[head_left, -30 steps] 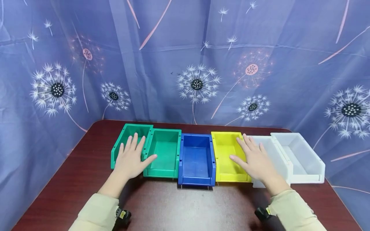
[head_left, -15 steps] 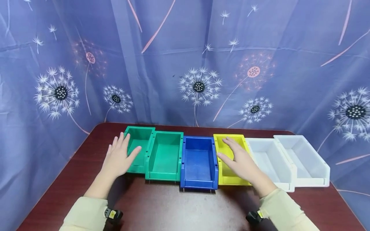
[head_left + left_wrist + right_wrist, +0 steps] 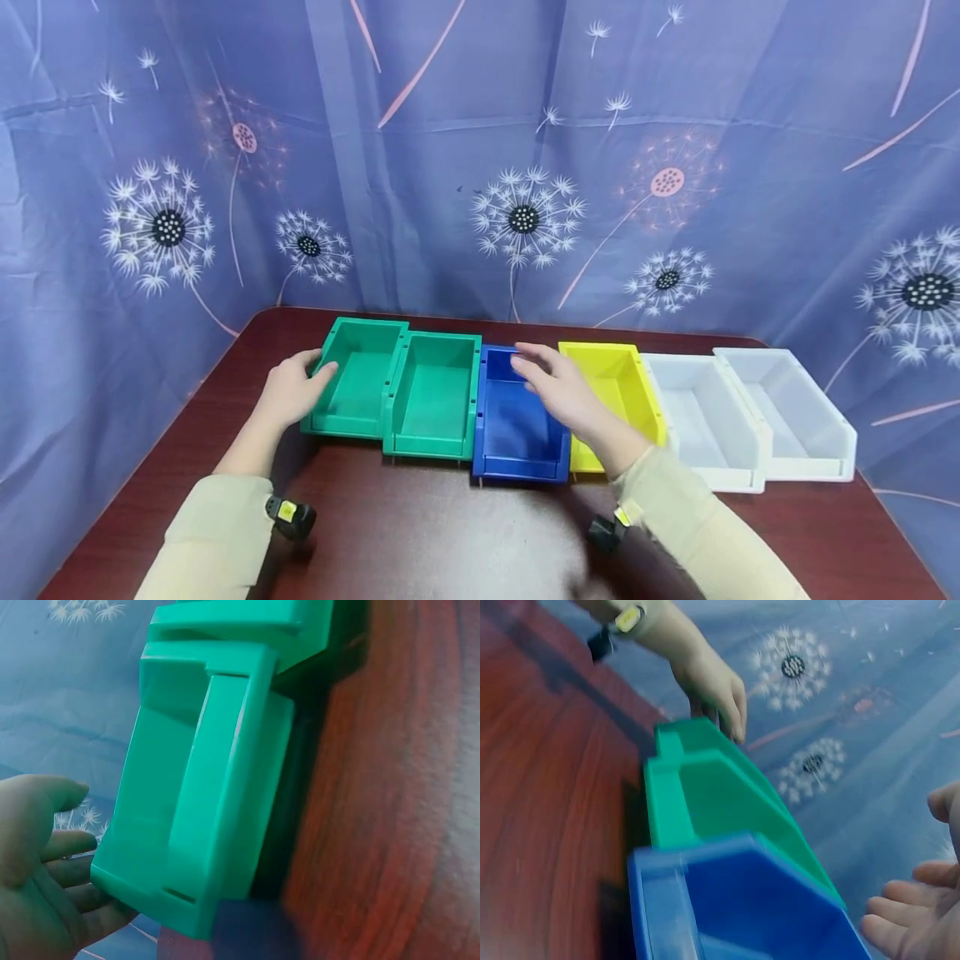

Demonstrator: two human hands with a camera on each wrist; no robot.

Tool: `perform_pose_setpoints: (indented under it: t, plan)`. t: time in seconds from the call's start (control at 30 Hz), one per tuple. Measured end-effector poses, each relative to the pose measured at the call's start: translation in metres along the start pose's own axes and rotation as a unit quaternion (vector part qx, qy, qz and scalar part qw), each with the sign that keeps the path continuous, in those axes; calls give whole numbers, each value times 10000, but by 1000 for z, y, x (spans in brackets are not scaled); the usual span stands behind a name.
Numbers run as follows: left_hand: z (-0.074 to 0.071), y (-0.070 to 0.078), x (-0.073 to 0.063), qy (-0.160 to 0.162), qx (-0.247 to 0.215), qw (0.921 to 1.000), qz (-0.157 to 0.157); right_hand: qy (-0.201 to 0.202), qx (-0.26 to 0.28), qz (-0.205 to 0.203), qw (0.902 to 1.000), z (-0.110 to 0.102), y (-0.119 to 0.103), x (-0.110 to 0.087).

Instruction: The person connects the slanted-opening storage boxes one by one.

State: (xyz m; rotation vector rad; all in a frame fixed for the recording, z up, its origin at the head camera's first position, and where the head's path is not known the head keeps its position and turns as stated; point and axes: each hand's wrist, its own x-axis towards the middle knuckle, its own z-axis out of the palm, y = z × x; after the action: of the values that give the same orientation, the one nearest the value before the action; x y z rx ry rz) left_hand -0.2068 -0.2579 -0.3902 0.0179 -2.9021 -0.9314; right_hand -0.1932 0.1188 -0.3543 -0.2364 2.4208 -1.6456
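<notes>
My left hand (image 3: 288, 390) is at the outer left wall of the leftmost green bin (image 3: 360, 383). Its thumb points toward the bin's rim, and the fingers lie loosely bent outside the wall. In the left wrist view, the thumb of that hand (image 3: 34, 862) stays apart from the bin; whether the fingertips touch it I cannot tell. My right hand (image 3: 570, 396) hovers over the blue bin (image 3: 517, 433) with relaxed fingers and nothing in them. The right wrist view has this hand (image 3: 922, 900) at its right edge, apart from the bins. A second green bin (image 3: 435, 400) stands between.
Right of the blue bin stand a yellow bin (image 3: 607, 375) and two white bins (image 3: 690, 417), all in one row. The dark red wooden table (image 3: 420, 533) lies in front. A blue dandelion-print curtain (image 3: 420, 208) hangs behind.
My right hand has moved left, from the yellow and white bins to above the blue one. My left hand has moved left and lower, from over the green bins to the leftmost bin's side.
</notes>
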Motion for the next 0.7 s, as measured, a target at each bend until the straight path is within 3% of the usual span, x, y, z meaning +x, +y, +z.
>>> perform_pose_setpoints:
  t: [0.13,0.23,0.5,0.7]
  plan:
    - [-3,-1,5,69,-131,9999,-52,-462,1138,501,9912,18,-10,9]
    - [-4,-2,8,-26,-174,9998,-121,-689,1516,687,9836,29,-14,15]
    - [-7,-3,10,-301,-245,9988,-285,-943,2195,1005,9658,44,-24,20]
    - [-11,-8,11,-289,-221,9990,-257,-775,2310,1235,9620,49,-30,23]
